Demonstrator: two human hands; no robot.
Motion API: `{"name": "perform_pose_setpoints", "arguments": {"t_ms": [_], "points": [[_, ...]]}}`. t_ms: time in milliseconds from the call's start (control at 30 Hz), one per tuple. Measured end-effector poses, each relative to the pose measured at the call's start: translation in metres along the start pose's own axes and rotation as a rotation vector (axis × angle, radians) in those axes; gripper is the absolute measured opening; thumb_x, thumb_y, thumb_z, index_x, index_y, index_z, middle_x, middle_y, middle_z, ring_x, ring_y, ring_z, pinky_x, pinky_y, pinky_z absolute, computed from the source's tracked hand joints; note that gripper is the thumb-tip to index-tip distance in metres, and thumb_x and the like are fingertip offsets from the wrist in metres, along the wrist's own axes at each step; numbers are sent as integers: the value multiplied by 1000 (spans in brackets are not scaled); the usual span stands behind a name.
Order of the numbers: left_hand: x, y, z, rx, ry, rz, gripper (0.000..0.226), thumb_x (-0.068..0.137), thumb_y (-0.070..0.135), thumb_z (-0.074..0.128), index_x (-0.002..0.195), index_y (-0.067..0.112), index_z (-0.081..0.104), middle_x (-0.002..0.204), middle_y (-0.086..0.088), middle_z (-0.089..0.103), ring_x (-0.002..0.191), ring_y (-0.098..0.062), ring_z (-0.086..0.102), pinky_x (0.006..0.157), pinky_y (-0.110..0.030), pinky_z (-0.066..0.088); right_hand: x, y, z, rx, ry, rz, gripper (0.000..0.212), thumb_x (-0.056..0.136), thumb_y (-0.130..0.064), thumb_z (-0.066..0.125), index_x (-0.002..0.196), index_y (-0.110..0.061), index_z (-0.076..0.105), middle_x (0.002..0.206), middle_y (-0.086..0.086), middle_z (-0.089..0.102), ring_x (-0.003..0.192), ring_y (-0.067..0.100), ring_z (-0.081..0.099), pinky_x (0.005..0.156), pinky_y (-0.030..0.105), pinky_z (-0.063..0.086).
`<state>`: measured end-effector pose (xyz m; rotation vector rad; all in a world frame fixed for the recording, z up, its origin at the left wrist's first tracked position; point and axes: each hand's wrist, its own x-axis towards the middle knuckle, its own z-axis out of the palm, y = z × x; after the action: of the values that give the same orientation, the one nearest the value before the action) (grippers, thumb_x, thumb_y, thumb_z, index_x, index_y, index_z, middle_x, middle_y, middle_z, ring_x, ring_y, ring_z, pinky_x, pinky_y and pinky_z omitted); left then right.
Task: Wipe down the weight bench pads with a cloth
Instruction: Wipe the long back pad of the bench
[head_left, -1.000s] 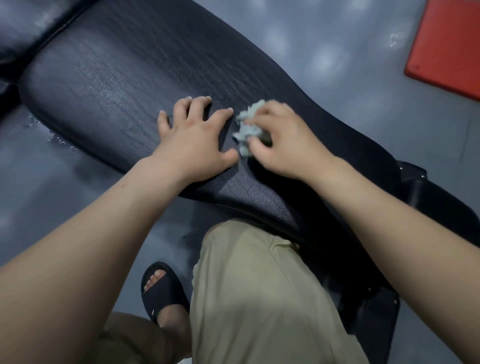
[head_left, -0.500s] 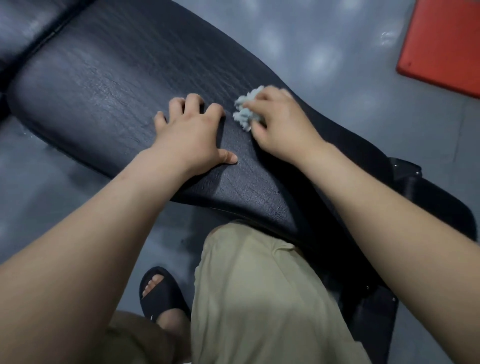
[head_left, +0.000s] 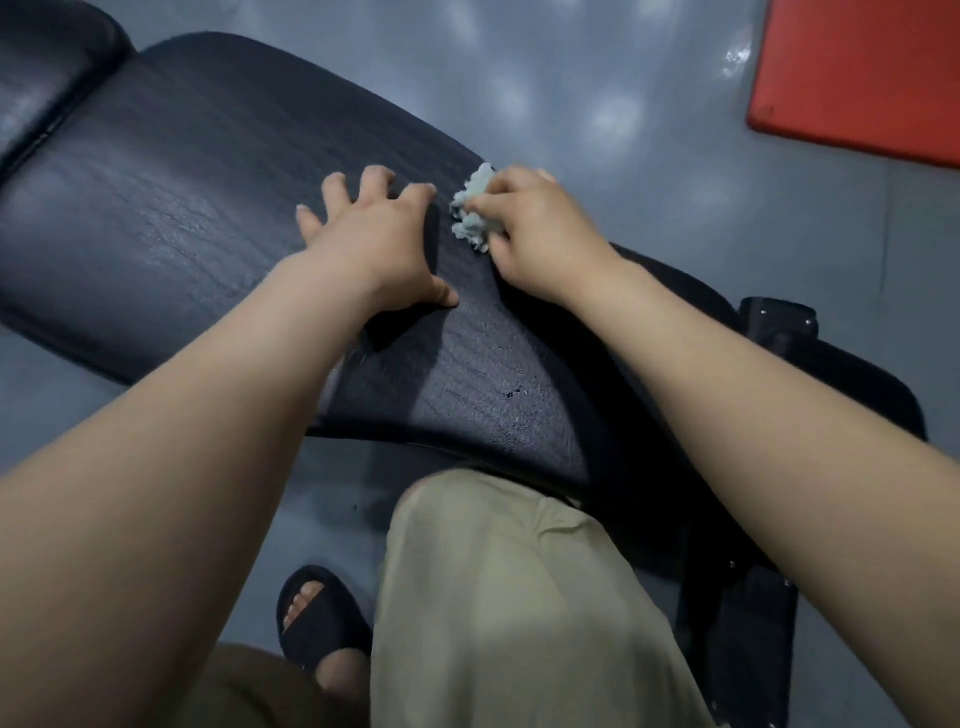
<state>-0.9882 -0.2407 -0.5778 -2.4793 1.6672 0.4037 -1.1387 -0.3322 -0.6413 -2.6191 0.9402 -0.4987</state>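
Well, over on the far left sits the next pad (head_left: 47, 88), dark and puffy, with a thin gap between it and the long pad (head_left: 171, 218). The long pad is black and a bit shiny, and its skin is full of little cracks and wrinkles. It looks thick and firm, so I think it will not slide or tip when someone rubs it.

The left hand (head_left: 374, 244) lies on top of it with the fingers spread wide. It presses down and holds nothing.

Just beside that hand, on the long pad near its far edge, is the cloth (head_left: 475, 215). It is pale blue-green, small, fluffy and all scrunched up. I think it is very light and soft, so it will squash flat under a push. Little bits of it may catch on the cracked skin.

The right hand (head_left: 540, 234) has its fingers curled over the cloth and pinches it down against the pad. Holding the bunch from the top like that seems the best way, since a loose corner would just flop about.

Far off to the right a red mat (head_left: 857, 78) lies on the grey floor (head_left: 597, 78), well apart from the bench.
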Motion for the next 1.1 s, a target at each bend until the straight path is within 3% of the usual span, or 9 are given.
{"name": "perform_pose_setpoints", "arguments": {"t_ms": [133, 333, 567, 733, 1000, 1100], "points": [[5, -7, 3, -61, -72, -66, 110, 63, 72, 82, 153, 45, 25, 163, 5, 11, 150, -42, 2, 115, -73, 12, -45, 13, -10, 33, 2, -86, 36, 91, -12, 54, 122, -16, 71, 115, 8, 63, 100, 34, 56, 92, 39, 48], [3, -18, 18, -128, -65, -65, 104, 72, 75, 72, 154, 55, 12, 167, 12, -6, 153, -35, -14, 119, -67, -1, 32, 17, 2, 40, 8, 30, 47, 86, -17, 42, 121, -16, 73, 119, 10, 66, 105, 40, 58, 93, 35, 45], [7, -14, 19, -131, -49, -101, 99, 71, 73, 75, 150, 56, 18, 166, 13, -3, 153, -33, -11, 119, -66, 2, 60, 12, 8, 89, 61, -89, 46, 83, -9, 46, 120, -14, 73, 118, 13, 68, 104, 40, 62, 97, 35, 43], [9, -13, 19, -145, -32, -115, 97, 70, 70, 77, 148, 56, 22, 166, 12, 1, 153, -34, -9, 119, -67, 1, 28, 33, 13, 99, 106, -3, 42, 86, -14, 44, 115, -16, 74, 118, 6, 68, 102, 39, 61, 92, 37, 48], [10, -12, 22, -131, -16, -127, 100, 70, 70, 77, 151, 57, 19, 166, 13, -1, 154, -33, -10, 119, -67, 0, 121, -16, 10, 207, -12, -63, 49, 82, -19, 41, 116, -6, 74, 118, 13, 70, 111, 33, 62, 94, 29, 44], [11, -11, 21, -134, -24, -131, 100, 71, 69, 77, 150, 57, 19, 166, 13, -2, 154, -34, -10, 119, -67, 0, 145, -22, 8, 226, -75, -68, 54, 81, -16, 37, 124, -13, 71, 118, 12, 69, 114, 30, 61, 96, 30, 44]]}}
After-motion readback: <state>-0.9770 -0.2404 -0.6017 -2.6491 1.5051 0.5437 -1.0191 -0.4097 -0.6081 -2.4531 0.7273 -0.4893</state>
